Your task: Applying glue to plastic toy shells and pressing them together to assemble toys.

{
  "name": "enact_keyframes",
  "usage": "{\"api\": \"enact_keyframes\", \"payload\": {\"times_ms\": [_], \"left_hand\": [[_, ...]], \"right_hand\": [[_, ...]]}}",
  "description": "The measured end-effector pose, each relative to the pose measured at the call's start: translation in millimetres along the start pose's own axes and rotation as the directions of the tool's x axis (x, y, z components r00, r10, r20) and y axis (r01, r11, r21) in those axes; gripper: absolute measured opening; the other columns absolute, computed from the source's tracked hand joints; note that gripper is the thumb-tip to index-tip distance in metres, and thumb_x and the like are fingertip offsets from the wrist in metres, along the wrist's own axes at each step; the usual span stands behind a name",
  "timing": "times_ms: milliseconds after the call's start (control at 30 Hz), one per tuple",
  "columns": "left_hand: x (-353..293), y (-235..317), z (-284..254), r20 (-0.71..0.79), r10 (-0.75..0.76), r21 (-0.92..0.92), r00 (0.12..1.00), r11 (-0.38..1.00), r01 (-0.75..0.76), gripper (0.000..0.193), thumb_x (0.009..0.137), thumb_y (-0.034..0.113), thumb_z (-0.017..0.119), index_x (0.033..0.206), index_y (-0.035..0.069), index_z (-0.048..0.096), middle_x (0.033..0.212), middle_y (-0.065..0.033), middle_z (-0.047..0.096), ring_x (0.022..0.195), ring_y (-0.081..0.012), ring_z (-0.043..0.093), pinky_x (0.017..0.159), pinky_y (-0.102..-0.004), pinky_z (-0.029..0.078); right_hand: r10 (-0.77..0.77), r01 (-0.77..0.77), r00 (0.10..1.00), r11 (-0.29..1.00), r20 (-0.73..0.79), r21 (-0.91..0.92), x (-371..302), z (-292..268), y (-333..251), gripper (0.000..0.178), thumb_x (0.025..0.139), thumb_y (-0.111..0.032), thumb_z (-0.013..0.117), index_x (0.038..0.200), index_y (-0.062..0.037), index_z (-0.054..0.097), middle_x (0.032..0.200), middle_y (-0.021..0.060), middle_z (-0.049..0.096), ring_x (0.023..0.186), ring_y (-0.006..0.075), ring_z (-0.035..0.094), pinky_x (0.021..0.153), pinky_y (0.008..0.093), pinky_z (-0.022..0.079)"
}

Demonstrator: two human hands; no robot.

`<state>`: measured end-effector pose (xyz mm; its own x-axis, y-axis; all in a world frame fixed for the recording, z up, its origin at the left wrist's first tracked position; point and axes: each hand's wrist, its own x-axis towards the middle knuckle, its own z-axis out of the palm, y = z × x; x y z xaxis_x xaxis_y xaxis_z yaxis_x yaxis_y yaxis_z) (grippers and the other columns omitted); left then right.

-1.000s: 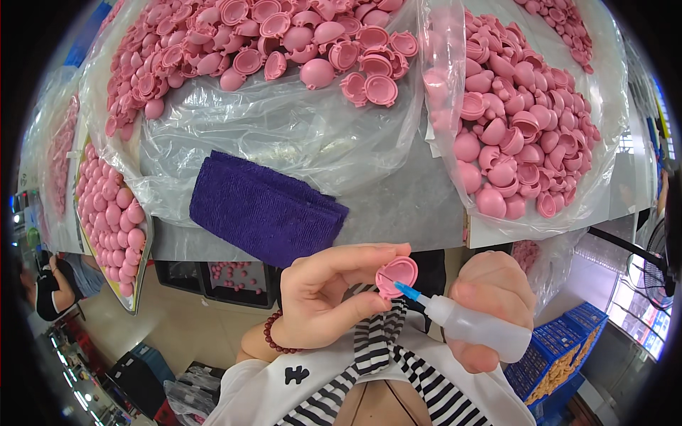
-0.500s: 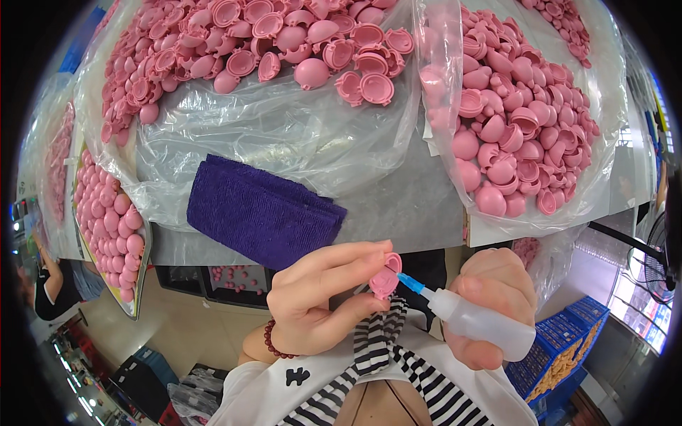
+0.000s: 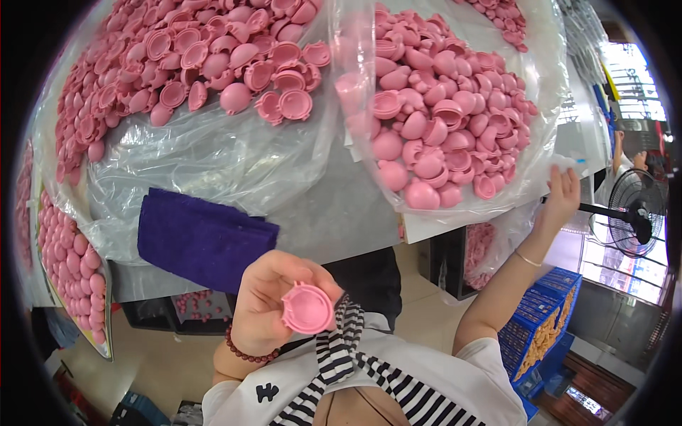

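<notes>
My left hand [image 3: 273, 298] is closed round a small pink plastic half-shell [image 3: 308, 309]. Its hollow face and round rim are turned toward me, and the hand is in front of the table's near edge. My right arm reaches far out to the right. At its end my right hand [image 3: 563, 193] has its fingertips on a whitish squeeze bottle with a blue tip [image 3: 566, 162], beside the right-hand plastic bag; most of the bottle is hidden or blurred. Left of centre, a folded purple cloth [image 3: 202, 238] lies on the grey table [image 3: 341, 231].
Heaps of pink half-shells [image 3: 217, 60] lie on clear plastic sheeting [image 3: 213, 153], with another heap [image 3: 455, 117] in a bag at right. Pink balls [image 3: 71, 263] fill a tray at left. Blue crates [image 3: 533, 326] and a black fan [image 3: 639, 213] stand at right.
My right hand has carried the squeeze bottle from the pink half-shell out to the far right. My left hand has turned the half-shell hollow side toward me. The view has shifted to the right.
</notes>
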<state>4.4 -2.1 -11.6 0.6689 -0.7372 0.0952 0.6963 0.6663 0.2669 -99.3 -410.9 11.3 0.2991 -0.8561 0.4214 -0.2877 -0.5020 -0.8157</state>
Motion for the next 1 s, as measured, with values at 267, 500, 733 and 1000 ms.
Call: {"api": "enact_keyframes", "payload": {"times_ms": [267,500,733,1000], "left_hand": [[-1.0,5.4,7.8,-0.154,0.138,0.275,0.978,0.957,-0.092,0.045,0.066,0.014,0.072,0.101,0.001,0.046,0.097,-0.0207,0.05,0.074,-0.0214,0.059,0.061,-0.0291,0.053],[-3.0,10.5,4.9,-0.073,0.206,0.462,0.976,0.874,-0.15,0.043,0.065,0.008,0.072,0.099,-0.002,0.048,0.102,-0.022,0.05,0.087,-0.0212,0.055,0.075,-0.0285,0.045],[-5.1,13.8,3.5,-0.02,0.277,0.598,0.961,0.773,-0.211,0.04,0.069,-0.002,0.064,0.104,-0.007,0.045,0.109,-0.0227,0.046,0.096,-0.0219,0.051,0.082,-0.0307,0.043],[-13.2,21.9,4.7,-0.034,0.307,0.608,0.951,0.762,-0.224,0.041,0.069,-0.004,0.062,0.106,-0.008,0.043,0.109,-0.0228,0.044,0.102,-0.0239,0.048,0.085,-0.0315,0.042]], "right_hand": [[-0.497,0.486,0.848,0.868,-0.183,-0.102,-54.7,20.5,-42.6,0.033,0.065,-0.008,0.069,0.092,-0.0006,0.052,0.085,0.0062,0.055,0.077,0.0179,0.051,0.071,0.0284,0.041],[-0.378,0.515,0.756,0.847,0.535,-0.129,-106.2,46.5,-111.0,0.025,0.059,-0.002,0.067,0.081,-0.0011,0.056,0.073,0.0069,0.057,0.067,0.0193,0.053,0.062,0.0284,0.042],[-0.401,0.171,0.276,0.915,0.873,0.366,-174.9,73.3,-162.5,0.021,0.068,-0.002,0.063,0.088,-0.0042,0.058,0.075,0.0064,0.059,0.062,0.0211,0.056,0.054,0.0287,0.045],[-0.444,0.425,0.383,0.863,0.81,0.272,-184.0,86.9,-159.7,0.028,0.067,-0.003,0.064,0.094,-0.0013,0.056,0.086,0.0075,0.051,0.066,0.0204,0.055,0.056,0.0283,0.044]]}}
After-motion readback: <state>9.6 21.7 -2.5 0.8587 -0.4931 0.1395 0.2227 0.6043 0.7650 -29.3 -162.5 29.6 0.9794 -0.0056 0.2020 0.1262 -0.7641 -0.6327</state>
